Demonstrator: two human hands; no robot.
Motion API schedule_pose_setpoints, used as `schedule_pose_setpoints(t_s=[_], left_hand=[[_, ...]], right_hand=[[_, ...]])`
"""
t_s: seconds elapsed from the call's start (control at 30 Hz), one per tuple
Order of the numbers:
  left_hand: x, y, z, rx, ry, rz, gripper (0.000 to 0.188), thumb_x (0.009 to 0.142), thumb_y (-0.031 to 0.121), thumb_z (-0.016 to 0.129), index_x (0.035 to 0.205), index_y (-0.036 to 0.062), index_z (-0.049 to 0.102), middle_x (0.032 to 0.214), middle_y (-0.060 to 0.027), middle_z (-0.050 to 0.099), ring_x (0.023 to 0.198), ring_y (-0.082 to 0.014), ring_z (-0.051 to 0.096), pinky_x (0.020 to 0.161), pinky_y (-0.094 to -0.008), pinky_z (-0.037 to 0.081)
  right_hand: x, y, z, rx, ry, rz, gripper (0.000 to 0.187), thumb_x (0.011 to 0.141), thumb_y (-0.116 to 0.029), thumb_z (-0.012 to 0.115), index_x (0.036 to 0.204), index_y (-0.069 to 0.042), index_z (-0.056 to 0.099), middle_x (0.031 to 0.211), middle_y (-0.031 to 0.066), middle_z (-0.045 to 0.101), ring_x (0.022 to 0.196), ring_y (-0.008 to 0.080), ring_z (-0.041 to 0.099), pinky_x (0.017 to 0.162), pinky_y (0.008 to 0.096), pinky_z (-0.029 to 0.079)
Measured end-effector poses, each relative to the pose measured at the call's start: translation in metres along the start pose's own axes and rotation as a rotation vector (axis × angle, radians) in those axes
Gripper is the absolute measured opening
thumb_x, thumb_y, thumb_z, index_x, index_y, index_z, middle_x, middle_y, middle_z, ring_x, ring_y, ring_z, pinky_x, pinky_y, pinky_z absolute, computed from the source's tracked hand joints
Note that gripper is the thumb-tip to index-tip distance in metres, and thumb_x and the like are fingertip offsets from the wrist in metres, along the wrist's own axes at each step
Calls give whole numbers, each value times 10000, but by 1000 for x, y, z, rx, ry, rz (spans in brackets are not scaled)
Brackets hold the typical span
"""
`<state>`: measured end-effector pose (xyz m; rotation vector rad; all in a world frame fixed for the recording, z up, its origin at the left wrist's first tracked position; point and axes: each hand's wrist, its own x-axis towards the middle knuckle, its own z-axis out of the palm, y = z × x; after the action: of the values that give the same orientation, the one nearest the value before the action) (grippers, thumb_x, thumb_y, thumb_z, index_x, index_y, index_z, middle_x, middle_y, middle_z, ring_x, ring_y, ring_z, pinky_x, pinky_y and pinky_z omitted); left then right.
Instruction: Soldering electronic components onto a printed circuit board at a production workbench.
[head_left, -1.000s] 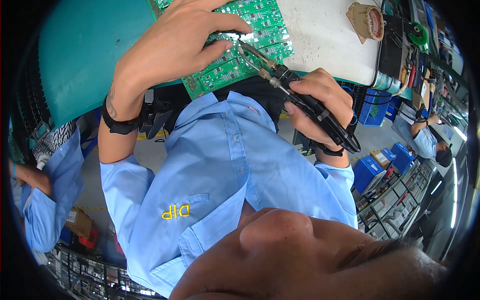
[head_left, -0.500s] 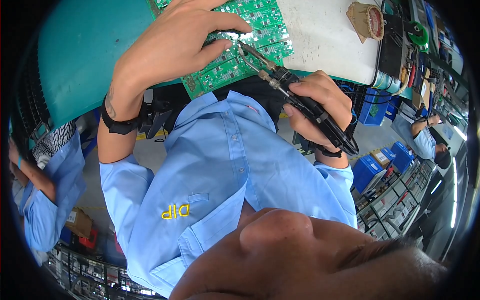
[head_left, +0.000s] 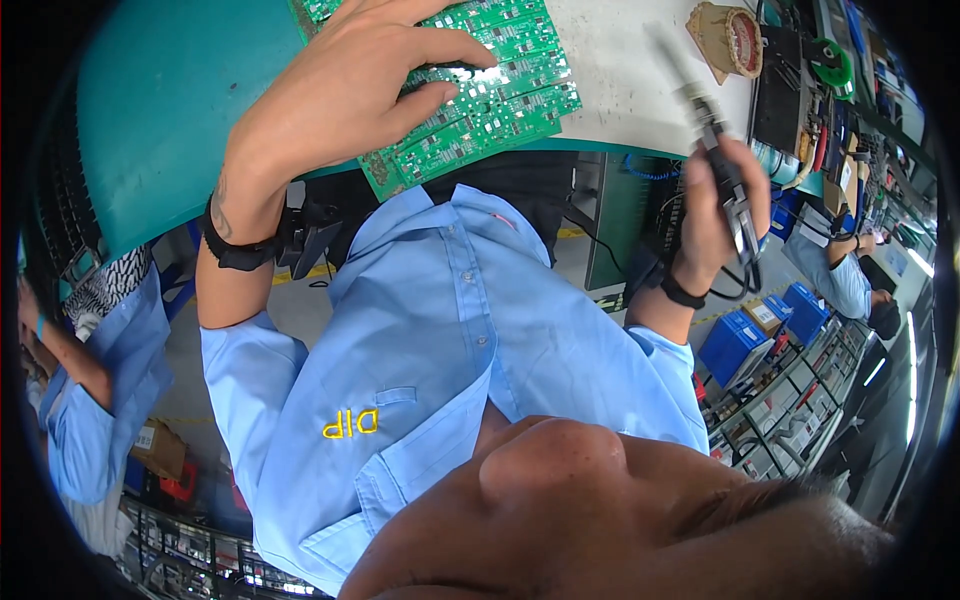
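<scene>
Green circuit board (head_left: 510, 85), black soldering tool (head_left: 711, 128)
Board lies aslant, one corner past the edge of the tabletop (head_left: 620, 75); tool slants to its right, tip blurred.

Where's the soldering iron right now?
The soldering iron is at the upper right of the head view, in the right hand, right of the green circuit board, its blurred tip just left of the brown cup-shaped object.

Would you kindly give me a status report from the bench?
Left hand spread over green circuit board. Right hand gripping soldering tool, blurred, off the board. Brown holder nearby, apparently not in the way.
</scene>
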<state>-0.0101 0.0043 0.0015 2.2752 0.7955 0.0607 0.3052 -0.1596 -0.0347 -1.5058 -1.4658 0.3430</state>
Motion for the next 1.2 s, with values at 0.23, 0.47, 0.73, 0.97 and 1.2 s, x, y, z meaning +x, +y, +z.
schedule_pose_setpoints(t_s=[0.23,0.47,0.73,0.97,1.2], left_hand=[[1,-7,6,2,35,66,341,840,132,699,1175,117,761,1566,-190,463,1529,-459,282,1236,-695,120],[3,0,0,12,-8,2,335,846,134,698,1175,118,760,1569,-183,463,1528,-458,284,1237,-689,124],[3,-1,2,-7,-3,9,340,848,134,698,1182,118,760,1575,-176,459,1526,-452,291,1239,-683,130],[3,-1,2,-2,2,8,334,849,132,696,1176,119,765,1572,-173,464,1525,-450,297,1239,-684,130],[4,0,1,-3,-12,-7,333,850,132,695,1175,120,767,1568,-172,470,1527,-447,295,1239,-683,130]], right_hand=[[13,28,-1,-47,261,161,335,956,-118,706,1245,31,628,1057,173,708,905,216,687,806,338,561],[-3,-39,17,239,-205,-5,362,898,-209,776,1103,69,670,932,169,708,737,226,680,695,330,535],[5,-48,39,226,-440,-10,340,824,-139,803,1052,93,704,843,186,711,715,247,683,667,331,521],[6,-46,40,209,-472,-23,334,817,-115,800,1055,97,702,843,187,713,719,251,687,678,328,528],[8,-46,41,213,-486,-27,338,811,-105,801,1059,101,700,840,191,713,718,254,689,685,332,536]])
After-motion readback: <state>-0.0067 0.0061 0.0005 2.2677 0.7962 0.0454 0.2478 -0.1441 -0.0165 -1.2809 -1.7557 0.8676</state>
